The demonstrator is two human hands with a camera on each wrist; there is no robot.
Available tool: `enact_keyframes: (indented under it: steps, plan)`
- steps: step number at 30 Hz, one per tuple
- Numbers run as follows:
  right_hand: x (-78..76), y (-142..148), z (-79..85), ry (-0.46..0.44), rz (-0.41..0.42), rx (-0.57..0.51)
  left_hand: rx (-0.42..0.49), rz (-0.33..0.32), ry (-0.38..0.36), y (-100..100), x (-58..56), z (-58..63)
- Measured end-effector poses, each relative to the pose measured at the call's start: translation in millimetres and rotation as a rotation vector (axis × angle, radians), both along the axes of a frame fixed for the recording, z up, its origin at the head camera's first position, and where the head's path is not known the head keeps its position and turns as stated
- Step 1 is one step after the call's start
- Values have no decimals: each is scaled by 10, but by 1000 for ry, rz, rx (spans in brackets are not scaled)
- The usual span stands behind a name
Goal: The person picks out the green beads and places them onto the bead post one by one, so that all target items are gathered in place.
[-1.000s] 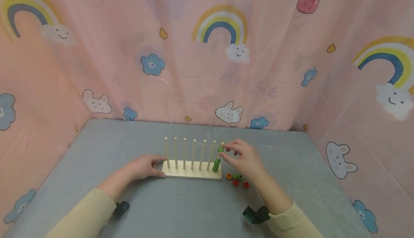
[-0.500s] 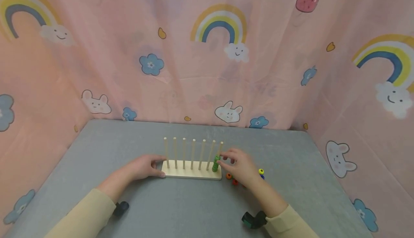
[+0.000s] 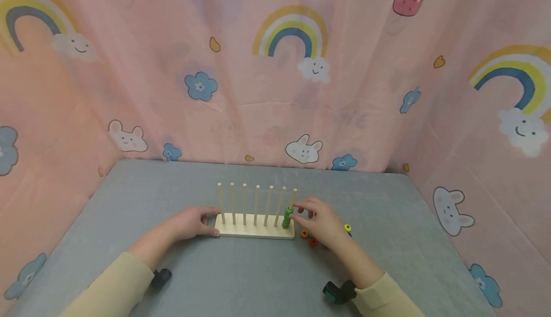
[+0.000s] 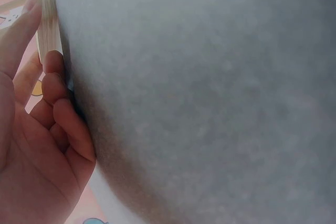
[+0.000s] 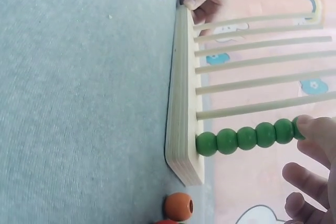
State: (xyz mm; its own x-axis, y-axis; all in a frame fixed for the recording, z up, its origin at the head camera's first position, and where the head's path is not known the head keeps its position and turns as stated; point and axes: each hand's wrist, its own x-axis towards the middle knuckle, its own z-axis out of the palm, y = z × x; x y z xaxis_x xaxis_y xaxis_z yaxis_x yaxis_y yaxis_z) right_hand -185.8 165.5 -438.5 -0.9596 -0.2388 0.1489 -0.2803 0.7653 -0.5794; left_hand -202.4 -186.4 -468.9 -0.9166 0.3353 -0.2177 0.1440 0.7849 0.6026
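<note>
A pale wooden peg board (image 3: 254, 231) with a row of upright pegs stands on the table. On its rightmost peg is a stack of green beads (image 5: 247, 138), the lowest one against the base. My right hand (image 3: 322, 219) pinches the top green bead (image 5: 300, 126) between thumb and finger, its other fingers loosely bent. My left hand (image 3: 192, 222) grips the board's left end, thumb at the front and a finger behind. In the left wrist view that hand (image 4: 44, 145) shows with its fingertips against the board's end.
Beside the board's right end lie an orange bead (image 3: 304, 234) and a red bead (image 3: 314, 242). A yellow bead (image 3: 347, 228) and a blue bead (image 3: 350, 235) show beyond the right wrist, which hides part of this group. A pink patterned curtain (image 3: 241, 116) surrounds the grey table (image 3: 215, 274).
My right hand has come down along the rightmost peg, lowering a green bead from near the tip onto the stack. The left hand stays on the board.
</note>
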Motion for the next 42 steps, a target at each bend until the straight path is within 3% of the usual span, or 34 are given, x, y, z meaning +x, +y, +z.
enact_keyframes:
  steps: [15,26,32,42]
  plan:
    - [56,316,-93,27,44,46,-6,-3,2,-1,-21,-28]
    - [153,645,-202,-64,-9,151,-2,-9,5,-14,-21,-33]
    - [185,757,-263,-67,-21,183,-5,-1,-4,-6,-20,-34]
    - [92,751,-283,-115,7,238,-6,12,-20,8,-8,-11]
